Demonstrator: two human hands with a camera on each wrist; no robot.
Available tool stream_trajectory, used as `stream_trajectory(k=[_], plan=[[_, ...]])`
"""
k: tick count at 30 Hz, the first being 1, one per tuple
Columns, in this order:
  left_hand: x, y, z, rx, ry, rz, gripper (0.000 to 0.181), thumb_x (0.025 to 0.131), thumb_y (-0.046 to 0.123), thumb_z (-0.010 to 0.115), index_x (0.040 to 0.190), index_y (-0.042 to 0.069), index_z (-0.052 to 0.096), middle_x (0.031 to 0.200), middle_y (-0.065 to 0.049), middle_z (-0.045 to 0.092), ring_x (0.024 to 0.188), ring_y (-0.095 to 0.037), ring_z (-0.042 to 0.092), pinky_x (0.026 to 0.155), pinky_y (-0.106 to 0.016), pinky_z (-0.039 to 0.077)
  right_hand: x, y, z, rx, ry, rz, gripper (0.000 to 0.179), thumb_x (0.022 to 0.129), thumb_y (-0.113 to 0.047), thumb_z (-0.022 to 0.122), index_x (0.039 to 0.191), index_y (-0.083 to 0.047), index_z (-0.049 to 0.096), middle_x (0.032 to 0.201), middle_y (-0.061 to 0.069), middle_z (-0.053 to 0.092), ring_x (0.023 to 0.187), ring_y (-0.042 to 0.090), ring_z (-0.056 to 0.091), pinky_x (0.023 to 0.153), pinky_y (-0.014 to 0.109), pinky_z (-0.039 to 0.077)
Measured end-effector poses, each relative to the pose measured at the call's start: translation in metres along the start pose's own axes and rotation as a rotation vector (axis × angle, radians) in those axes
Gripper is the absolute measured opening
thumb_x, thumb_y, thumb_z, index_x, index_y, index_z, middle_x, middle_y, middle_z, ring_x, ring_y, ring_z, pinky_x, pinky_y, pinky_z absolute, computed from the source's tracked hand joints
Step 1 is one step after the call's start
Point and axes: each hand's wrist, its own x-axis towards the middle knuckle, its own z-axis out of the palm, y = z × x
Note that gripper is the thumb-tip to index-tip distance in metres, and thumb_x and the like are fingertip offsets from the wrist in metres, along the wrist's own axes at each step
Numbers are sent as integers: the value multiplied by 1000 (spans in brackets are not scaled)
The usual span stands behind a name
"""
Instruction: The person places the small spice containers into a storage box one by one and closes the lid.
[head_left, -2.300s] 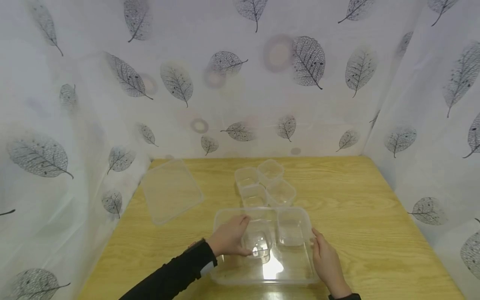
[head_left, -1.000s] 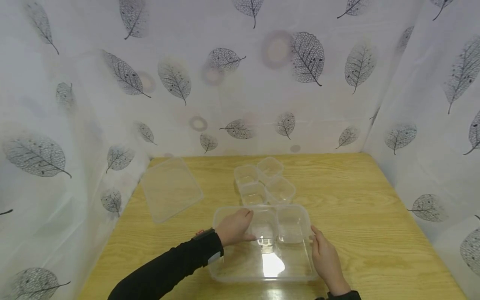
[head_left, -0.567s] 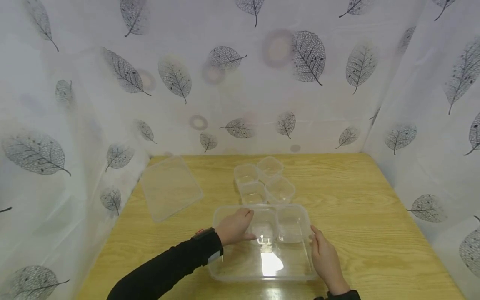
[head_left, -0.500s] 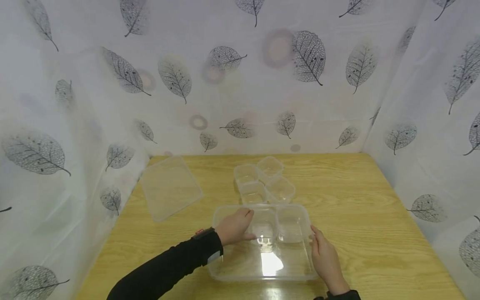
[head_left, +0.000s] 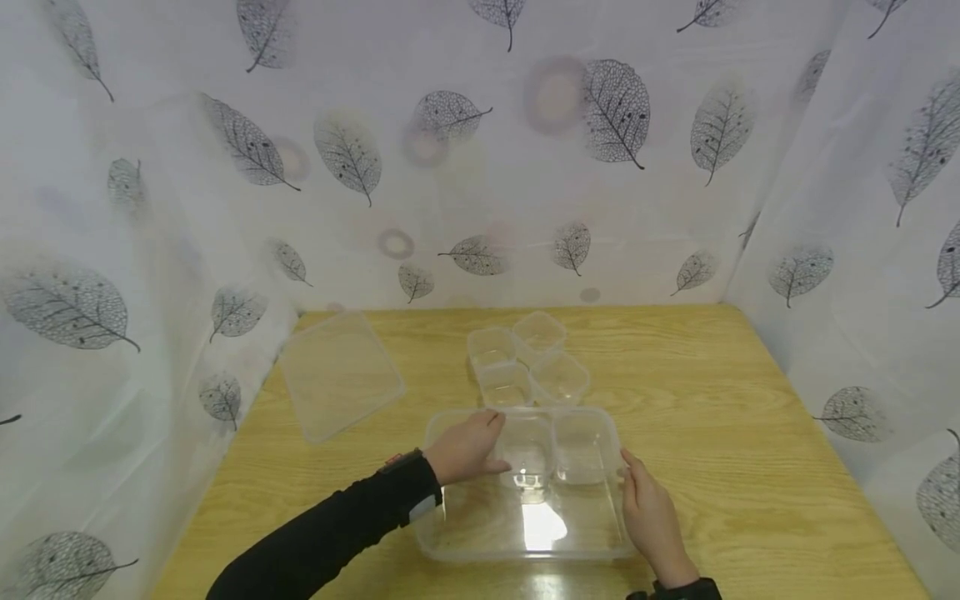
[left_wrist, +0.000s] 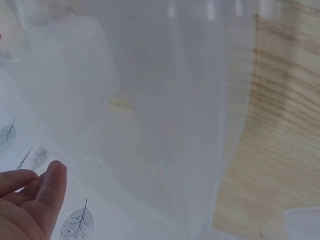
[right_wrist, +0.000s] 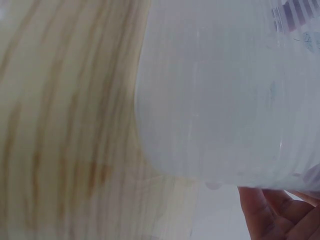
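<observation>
A large clear plastic box [head_left: 525, 553] lies open on the table at the near middle. Inside it, against the far wall, two small clear tubs stand side by side: a right tub [head_left: 583, 458] and a middle tub [head_left: 529, 454]. My left hand [head_left: 467, 447] is over the box's left part, beside the middle tub, fingers loosely extended; in the left wrist view that hand [left_wrist: 32, 202] has nothing between its visible fingers. At the box's right wall, my right hand [head_left: 654, 512] holds the rim; its fingertips are partly hidden behind the plastic in the right wrist view.
Several more small clear tubs [head_left: 561, 379] stand clustered just behind the box. A flat translucent lid [head_left: 341, 379] lies at the table's back left. Leaf-printed white curtains [head_left: 480, 183] enclose the wooden table [head_left: 712, 400] at the back and sides.
The middle tub has shifted back and right, up beside the right tub. My left hand followed it, then drew slightly back and left from it. The right hand stays at the rim.
</observation>
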Motion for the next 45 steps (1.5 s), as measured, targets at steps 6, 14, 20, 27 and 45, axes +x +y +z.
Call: stream_trajectory(k=[6, 14, 20, 27, 45], plan=[[7, -4, -14, -10, 12, -26, 71, 78, 41, 64, 123, -10, 42, 118, -21, 49, 109, -29, 46, 89, -34, 40, 2, 0, -1, -7, 13, -11, 33, 93, -4, 34, 123, 7, 43, 97, 23, 60, 79, 29, 60, 63, 43, 48], [22, -26, -27, -56, 32, -76, 70, 81, 36, 62, 125, -11, 38, 121, -23, 46, 111, -30, 45, 91, -34, 38, 3, 0, -2, -10, 10, -10, 33, 92, -2, 35, 123, 7, 43, 97, 23, 60, 79, 29, 60, 58, 37, 47], [32, -49, -37, -81, 94, -114, 66, 80, 29, 64, 124, -13, 39, 120, -25, 45, 111, -34, 44, 91, -38, 38, 5, 1, 0, -16, 5, -7, 34, 92, -5, 34, 124, 6, 42, 98, 23, 60, 81, 30, 60, 64, 41, 48], [44, -78, -39, -71, 116, -156, 65, 77, 20, 67, 124, -13, 37, 121, -26, 44, 113, -34, 42, 96, -38, 33, 4, 0, -1, -6, 17, -19, 34, 92, -3, 35, 123, 7, 43, 98, 24, 60, 80, 31, 60, 65, 44, 48], [59, -116, -28, -159, 19, -224, 77, 77, 24, 68, 133, -9, 27, 135, -26, 29, 124, -34, 27, 100, -39, 27, -1, 1, -2, -1, 17, -7, 33, 92, -2, 37, 122, 7, 44, 99, 24, 59, 78, 27, 59, 59, 37, 46]])
